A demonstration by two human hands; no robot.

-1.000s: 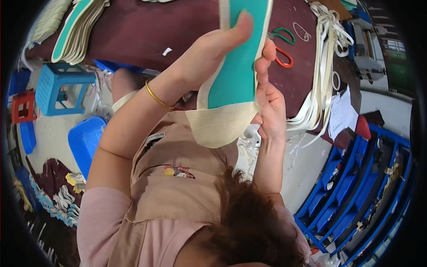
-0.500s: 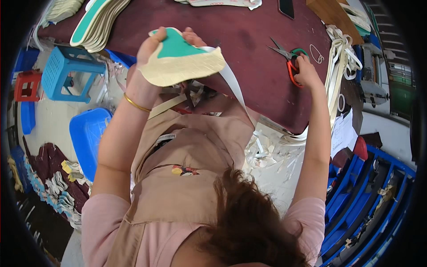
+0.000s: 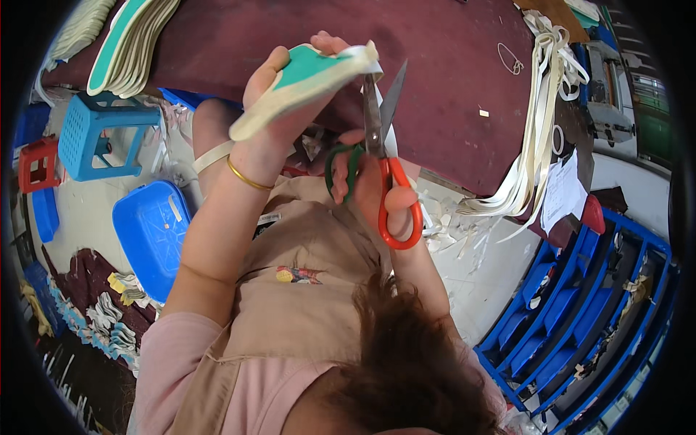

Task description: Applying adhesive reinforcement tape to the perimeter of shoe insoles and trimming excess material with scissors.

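Close above the near edge of the maroon-covered table, my left hand (image 3: 259, 88) is closed around a cream insole (image 3: 297, 83) with a green patch, held tilted. A narrow white strip (image 3: 390, 143) hangs from the insole's right end, partly hidden behind the blades. My right hand (image 3: 371, 187) grips scissors (image 3: 375, 138) with one green and one orange handle loop. Their blades point up and stand apart, with the left blade's tip beside the insole's right end; whether it touches the strip I cannot tell.
Stacked green-and-cream insoles (image 3: 134, 47) lie at the table's (image 3: 449, 94) far left. Long cream strips (image 3: 538, 138) drape over its right edge, near a string loop (image 3: 510, 59). Left are a blue stool (image 3: 78, 141), a red stool (image 3: 38, 165) and a blue tray (image 3: 154, 243); a blue rack (image 3: 573, 312) stands lower right.
My right hand has picked the scissors up from the table and brought them left to the insole, blades upward. My left hand has tipped the insole more edge-on.
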